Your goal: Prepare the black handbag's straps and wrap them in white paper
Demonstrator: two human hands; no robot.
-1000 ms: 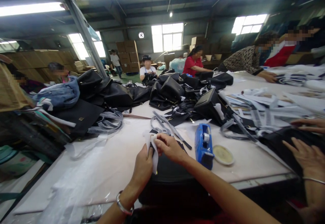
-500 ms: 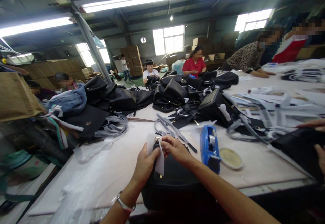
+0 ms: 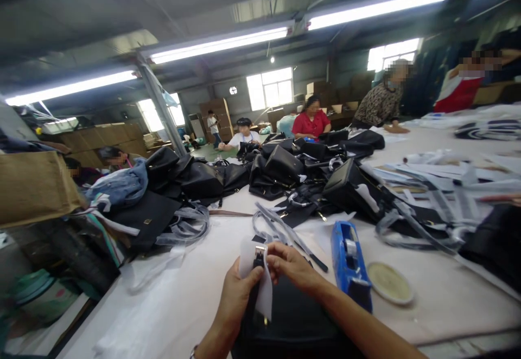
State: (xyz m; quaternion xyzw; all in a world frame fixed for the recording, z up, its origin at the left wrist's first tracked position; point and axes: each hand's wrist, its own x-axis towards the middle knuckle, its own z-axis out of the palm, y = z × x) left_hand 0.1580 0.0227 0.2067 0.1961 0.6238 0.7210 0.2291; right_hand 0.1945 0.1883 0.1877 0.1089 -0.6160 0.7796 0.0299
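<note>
My left hand [image 3: 236,295] is closed on a black strap, its thumb pressed just below a gold-coloured buckle [image 3: 259,250]. Thin white wrapping paper [image 3: 266,296] lies around the buckle and hangs down past the strap. On the paper's right edge, beside the buckle, the bent fingers of my right hand [image 3: 290,265] are pinched together; the fingertips are partly hidden. Below both hands a black bag [image 3: 305,315] sits at the table's near edge, with a small gold fitting on it.
A blue tape dispenser [image 3: 350,264] and a round, shallow lid-like dish [image 3: 391,283] stand to the right. Black bags [image 3: 285,165] are piled across the middle of the table [image 3: 195,272]. Plastic-wrapped straps [image 3: 189,226] lie at left. Several people work around the table.
The camera view has tilted up, so the scene sits lower. Both hands keep their hold on the strap and paper. A person in patterned clothing at the back has straightened up.
</note>
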